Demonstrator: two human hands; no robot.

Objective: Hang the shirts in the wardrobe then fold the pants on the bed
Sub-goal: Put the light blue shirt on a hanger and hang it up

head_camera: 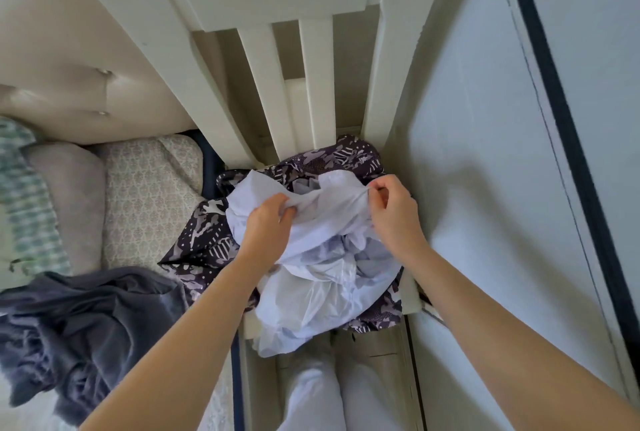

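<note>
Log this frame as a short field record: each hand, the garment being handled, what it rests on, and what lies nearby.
white shirt: bunched on top of the patterned garment
left hand: grips the white shirt's crumpled cloth
right hand: pinches its upper edge
patterned garment: dark, spread over the seat of the chair
chair: cream, slatted back
grey garment: heaped at left, below a patterned pillow

Both hands, left (268,226) and right (393,212), pinch a white shirt (311,278), apparently atop a patterned garment (204,233).
</note>
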